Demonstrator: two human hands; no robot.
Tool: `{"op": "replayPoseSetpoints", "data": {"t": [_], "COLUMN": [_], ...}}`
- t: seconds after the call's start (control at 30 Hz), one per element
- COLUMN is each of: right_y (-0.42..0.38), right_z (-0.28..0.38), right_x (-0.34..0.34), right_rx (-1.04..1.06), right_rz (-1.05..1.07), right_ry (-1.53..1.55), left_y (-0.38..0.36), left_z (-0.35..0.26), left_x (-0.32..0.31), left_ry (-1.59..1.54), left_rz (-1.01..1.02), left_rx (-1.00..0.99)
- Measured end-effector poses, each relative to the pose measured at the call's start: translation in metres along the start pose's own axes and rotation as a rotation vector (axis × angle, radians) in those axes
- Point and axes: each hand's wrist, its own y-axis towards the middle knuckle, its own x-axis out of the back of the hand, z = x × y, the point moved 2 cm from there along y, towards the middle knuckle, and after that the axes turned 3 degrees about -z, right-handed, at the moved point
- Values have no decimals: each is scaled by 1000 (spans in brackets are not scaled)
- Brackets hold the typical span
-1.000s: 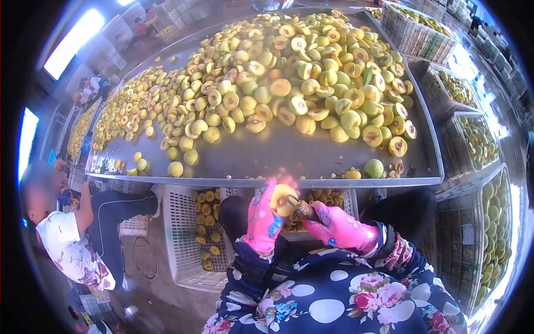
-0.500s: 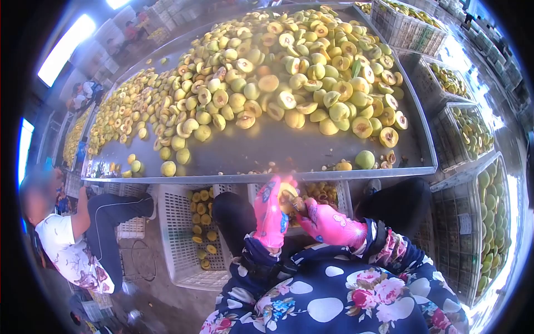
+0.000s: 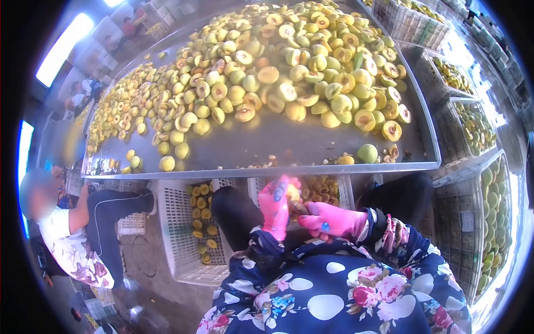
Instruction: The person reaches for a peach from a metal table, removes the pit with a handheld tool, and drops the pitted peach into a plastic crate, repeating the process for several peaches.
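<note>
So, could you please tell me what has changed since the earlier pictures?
The left hand has turned the fruit half, so its cut face no longer shows fully as it did at first. The tool in the right hand now appears lower against it. The view has shifted slightly, so the table sits higher. Both hands keep their holds; the fruit pile looks unchanged.

The left hand (image 3: 275, 207) covers part of the fruit piece (image 3: 293, 193), which looks fuzzy. The right hand (image 3: 332, 221) hides the back end of the small tool (image 3: 301, 209). The big table (image 3: 222, 150) goes off the top at its far side and hides the far part of the near crate (image 3: 347, 195). The head of the sitting person (image 3: 78, 245) on the left is all blurry. The far people (image 3: 129, 26) are too tiny to see well
</note>
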Motion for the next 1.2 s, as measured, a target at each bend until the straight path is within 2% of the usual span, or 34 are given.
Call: {"op": "replayPoseSetpoints", "data": {"t": [0.07, 0.13, 0.17, 0.23, 0.27, 0.3, 0.33, 0.4, 0.43, 0.47, 0.5, 0.53, 0.57, 0.6, 0.63, 0.67, 0.7, 0.73, 0.8, 0.87, 0.93, 1.03, 1.13, 1.2], "right_y": [0, -4, -6, -9, -10, -13, -20, -22, -21, -21, 16, 19, 19, 23, 26, 22, 21, 27, 36, 39, 48, 38, 44, 40], "right_z": [-2, -7, -9, -20, -23, -22, -15, -31, -32, -34, -72, -96, -120, -129, -115, -86, -72, -72, -78, -79, -114, -88, -99, -93], "right_x": [2, 1, -2, -3, -1, 2, 4, 16, 23, 30, 54, 60, 66, 71, 68, 56, 49, 49, 50, 45, 53, 38, 44, 43], "right_rx": [-15, 3, 77, 80, 82, 19, 39, 121, 105, 91, -117, 208, 501, 393, 188, -14, -214, -211, -203, -213, -206, -315, -236, -292], "right_rz": [132, 238, 244, 245, 245, 228, 210, 310, 181, 51, -39, -70, -274, -329, -319, -306, -288, -282, -274, -252, -186, -247, -246, -225], "right_ry": [165, 372, 416, 551, 618, 643, 617, 652, 556, 461, 37, -486, -1028, -1109, -889, -662, -431, -416, -391, -456, -441, -404, -439, -346], "left_y": [-1, -5, -5, -7, -9, -8, -8, -9, -9, -9, -5, -7, -4, -1, 9, 1, 11, 18, 48, 120, 180, 227, 231, 242], "left_z": [6, 5, 5, 2, 2, 2, -1, -23, -36, -48, -61, -76, -90, -104, -117, -141, -151, -166, -198, -201, -207, -205, -211, -204], "left_x": [-2, -8, -10, -13, -15, -15, -14, -2, 7, 20, 39, 57, 84, 110, 147, 156, 183, 192, 196, 232, 233, 210, 186, 205], "left_ry": [-41, -160, -148, -93, -232, -295, -355, -266, -223, -150, 10, 125, 218, 301, 844, 1170, 1277, 1297, 1258, 1118, 1085, 1681, 1745, 1413], "left_rz": [-16, -3, 33, 96, 142, 127, 113, 67, 42, 27, 12, -80, -158, -267, -311, -355, -350, -425, -447, -274, -298, -433, -287, -236], "left_rx": [-65, 26, 83, 171, 283, 268, 255, 154, 106, -99, -291, -464, -435, -411, -580, -498, -502, -570, -408, -656, -599, -411, -210, -169]}}
